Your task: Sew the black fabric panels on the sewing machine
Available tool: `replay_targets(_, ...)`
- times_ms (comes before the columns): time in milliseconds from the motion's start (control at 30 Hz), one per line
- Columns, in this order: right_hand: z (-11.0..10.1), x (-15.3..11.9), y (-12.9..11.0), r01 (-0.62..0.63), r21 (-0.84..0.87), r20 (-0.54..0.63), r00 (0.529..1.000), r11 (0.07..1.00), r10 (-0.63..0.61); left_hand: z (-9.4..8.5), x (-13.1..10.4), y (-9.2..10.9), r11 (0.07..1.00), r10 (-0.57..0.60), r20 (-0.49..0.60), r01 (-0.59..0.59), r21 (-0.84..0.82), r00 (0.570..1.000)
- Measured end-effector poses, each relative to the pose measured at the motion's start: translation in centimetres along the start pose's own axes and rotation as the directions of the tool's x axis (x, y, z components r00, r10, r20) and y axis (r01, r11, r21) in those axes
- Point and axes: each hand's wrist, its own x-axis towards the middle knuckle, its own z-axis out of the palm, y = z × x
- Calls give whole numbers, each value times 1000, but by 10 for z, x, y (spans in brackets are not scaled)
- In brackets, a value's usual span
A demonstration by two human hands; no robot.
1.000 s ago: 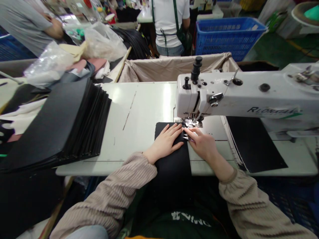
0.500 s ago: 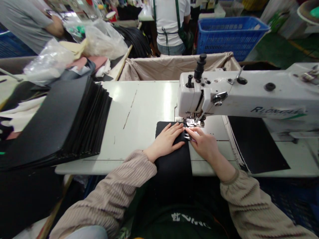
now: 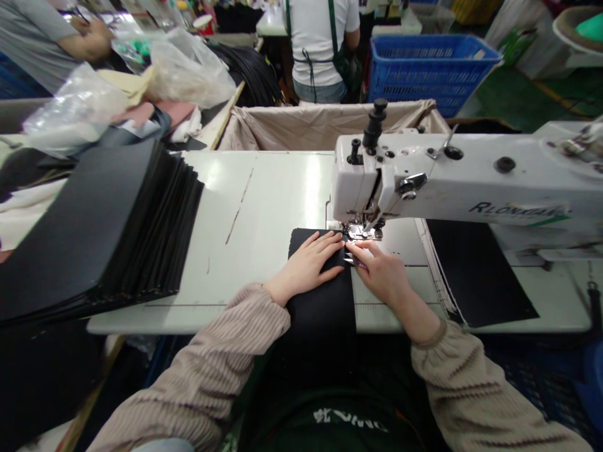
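Observation:
A black panel [image 3: 323, 326], fabric or leather-like, lies on the sewing table and hangs down over its front edge towards my lap. My left hand [image 3: 308, 260] rests flat on its upper part, fingers stretched towards the presser foot [image 3: 362, 232]. At the panel's right edge, just in front of the foot, is my right hand [image 3: 380, 267]. It is closed round small thread snips [image 3: 355, 261], whose pointed blades stick out leftward over the panel. My right fingertips touch the panel's edge beside my left fingers. The white sewing machine [image 3: 443, 179] stands above and to the right.
A thick stack of black panels [image 3: 94, 213] lies at the left. Another black panel [image 3: 475, 270] is under the machine arm. Behind the table are a cloth-lined bin [image 3: 282, 129], a blue crate [image 3: 424, 66] and plastic bags [image 3: 188, 69]. Two people are farther back.
The view has shifted slightly, so everything sits a little farther left. My hands, the snips and the panel keep nearly the same place at the foot. The person at far left has moved a hand.

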Motion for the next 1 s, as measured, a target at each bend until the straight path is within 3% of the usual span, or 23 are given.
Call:
replay_targets(333, 0, 0, -1, 5, -25, -16, 1000, 1000, -6, -1, -4, -2, 996, 90, -73, -89, 17, 993)
replay_targets(1000, 0, 0, 0, 7, -3, -22, 1000, 1000, -7, 3, -7, -4, 996, 77, -77, -73, 58, 994)
